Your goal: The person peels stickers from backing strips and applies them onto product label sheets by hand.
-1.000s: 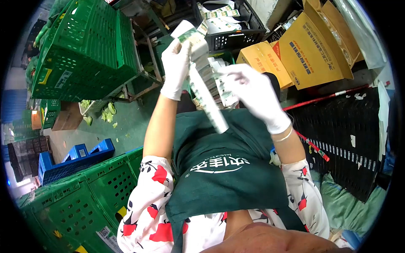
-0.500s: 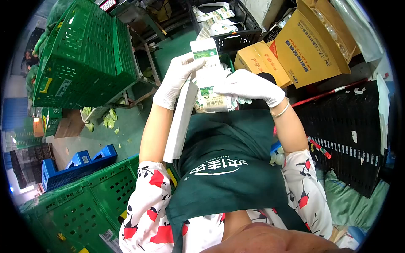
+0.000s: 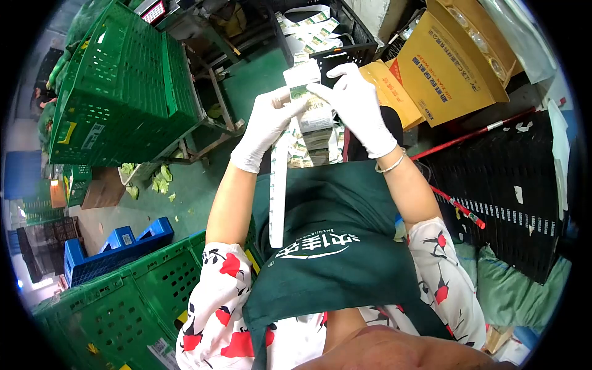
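Well left of the left grip stands a stack of green crates, with lettuce leaves on the floor beside it; nearer the person, a blue pallet lies against a low green crate. The white-gloved left grip is closed, its thumb laid over a printed label strip just to its right. From this grip a white length of labels hangs over the apron; half a second ago it slanted and looked broader, and now it drops nearly straight. More labels are bunched below the two grips. Beyond both grips, a black crate holds loose label ribbons. The white-gloved right grip has moved up from the lower label, where its fingers lay together; thumb and forefinger now stand apart, the thumb tip at the strip, though I cannot tell whether it touches. Right of this grip are a carton marked WRAP, a red pole and stacked black crates.
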A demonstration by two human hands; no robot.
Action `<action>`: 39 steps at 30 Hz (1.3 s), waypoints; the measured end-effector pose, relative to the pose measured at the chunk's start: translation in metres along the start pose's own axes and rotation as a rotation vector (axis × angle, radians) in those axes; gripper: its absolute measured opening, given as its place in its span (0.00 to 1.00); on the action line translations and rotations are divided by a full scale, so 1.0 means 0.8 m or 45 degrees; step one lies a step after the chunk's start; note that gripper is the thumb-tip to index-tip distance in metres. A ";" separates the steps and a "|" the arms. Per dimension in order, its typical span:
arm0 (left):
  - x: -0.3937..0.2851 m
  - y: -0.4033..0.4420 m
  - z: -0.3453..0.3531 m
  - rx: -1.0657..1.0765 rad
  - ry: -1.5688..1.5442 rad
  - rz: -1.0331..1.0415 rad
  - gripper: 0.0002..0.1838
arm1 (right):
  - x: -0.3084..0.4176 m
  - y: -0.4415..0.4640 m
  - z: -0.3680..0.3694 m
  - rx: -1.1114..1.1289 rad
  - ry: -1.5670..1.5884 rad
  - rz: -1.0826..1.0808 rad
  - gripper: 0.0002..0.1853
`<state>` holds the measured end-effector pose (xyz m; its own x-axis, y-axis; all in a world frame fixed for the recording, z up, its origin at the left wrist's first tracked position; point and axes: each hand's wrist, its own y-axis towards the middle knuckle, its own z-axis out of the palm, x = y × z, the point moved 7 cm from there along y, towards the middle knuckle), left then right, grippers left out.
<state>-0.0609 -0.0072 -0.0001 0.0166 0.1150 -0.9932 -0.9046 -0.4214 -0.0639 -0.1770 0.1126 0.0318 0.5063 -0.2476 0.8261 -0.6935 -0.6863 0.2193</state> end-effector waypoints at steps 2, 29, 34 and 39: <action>0.003 -0.003 -0.009 0.016 0.017 -0.048 0.17 | -0.013 0.003 0.008 0.205 0.204 0.017 0.16; -0.001 0.013 -0.022 -0.076 -0.163 -0.008 0.19 | -0.002 -0.013 -0.005 0.415 0.203 0.018 0.12; 0.002 0.011 -0.003 0.044 -0.017 0.057 0.19 | -0.003 0.013 -0.027 0.063 0.406 -0.145 0.13; -0.002 0.003 0.000 0.063 -0.007 -0.034 0.18 | 0.009 0.013 -0.010 -0.139 -0.033 -0.159 0.21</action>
<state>-0.0629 -0.0086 0.0009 0.0389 0.1307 -0.9907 -0.9237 -0.3734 -0.0855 -0.1844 0.1092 0.0437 0.6044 -0.1833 0.7753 -0.6751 -0.6347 0.3761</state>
